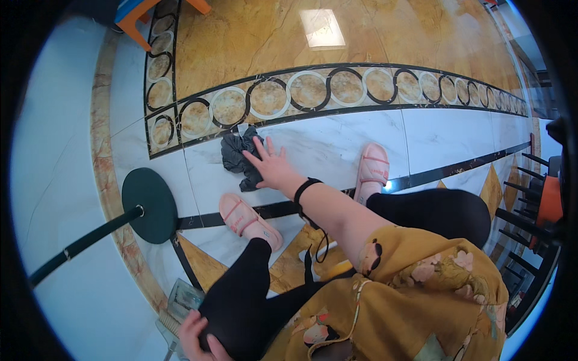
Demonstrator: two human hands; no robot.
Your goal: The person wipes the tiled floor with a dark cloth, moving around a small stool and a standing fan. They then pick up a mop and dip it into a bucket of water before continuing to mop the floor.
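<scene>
A crumpled dark grey piece of cloth (234, 155) with a white tag lies on the white marble tile in front of me. My right hand (274, 169) is spread over its right side, fingers apart and not closed on it. Whether the palm touches the cloth I cannot tell. A black band (303, 194) circles my right wrist. My left hand (198, 336) rests on my left knee in black leggings (239, 293), near the picture's bottom edge, with nothing seen in it. Pink slippers (241, 214) are on my feet, either side of my right forearm.
A dark green round base (151, 205) with a pole stands at left. Below it lies a translucent plastic dustpan-like object (184, 298), beside my left knee. An orange plastic stool (133, 27) is at the upper left. Black-pronged and orange furniture (548, 203) lines the right edge.
</scene>
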